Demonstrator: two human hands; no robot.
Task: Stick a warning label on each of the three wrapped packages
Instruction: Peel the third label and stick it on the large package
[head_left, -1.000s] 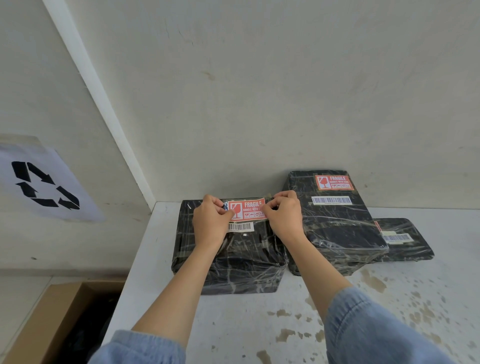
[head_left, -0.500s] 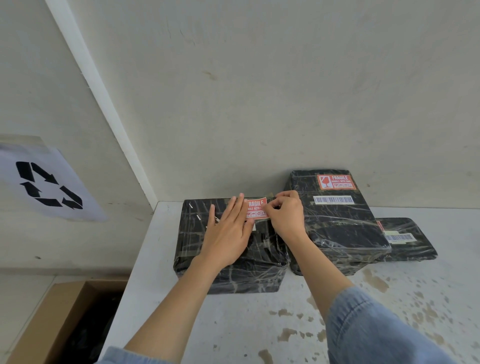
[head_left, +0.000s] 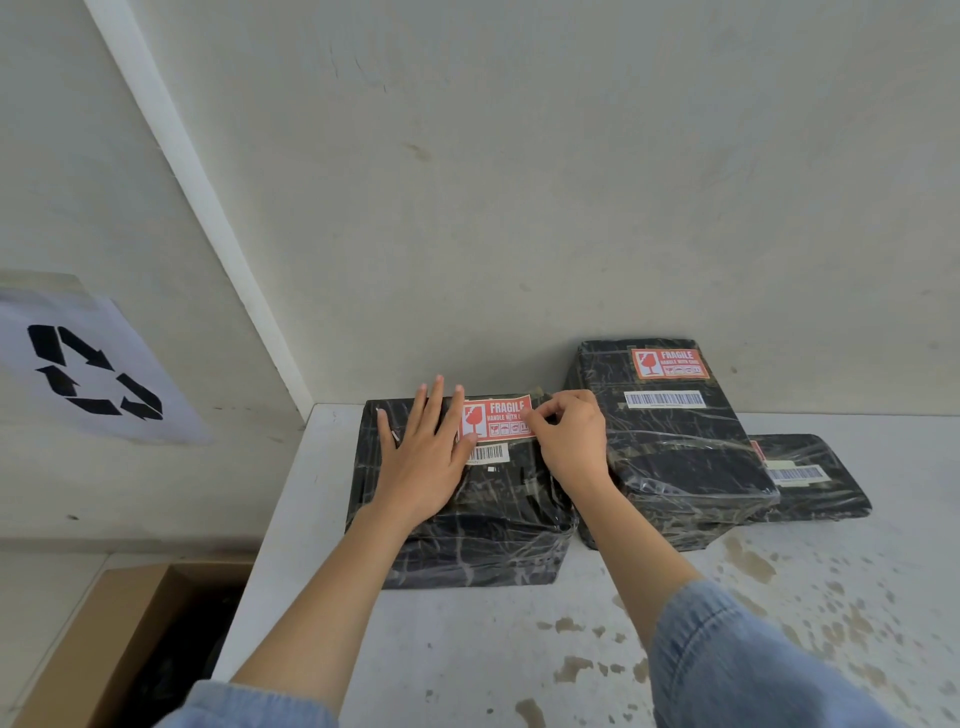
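Three black packages in clear wrap stand along the wall. On the left package (head_left: 483, 525) lies a red FRAGILE label (head_left: 496, 419), above a barcode sticker (head_left: 487, 452). My left hand (head_left: 423, 457) rests flat and open on that package top, its fingertips at the label's left edge. My right hand (head_left: 569, 441) pinches the label's right end. The taller middle package (head_left: 670, 457) carries its own red label (head_left: 670, 362). The flat right package (head_left: 810, 478) shows a barcode and a sliver of red at its left edge.
The white table (head_left: 519, 649) has brown stains at the right. A wall runs right behind the packages. Off the table's left edge, an open cardboard box (head_left: 109, 639) sits on the floor below a paper recycling sign (head_left: 93, 371).
My left hand let go of the label's left end, flattened over it and slid left, uncovering most of the label. My right hand stayed at the right end.
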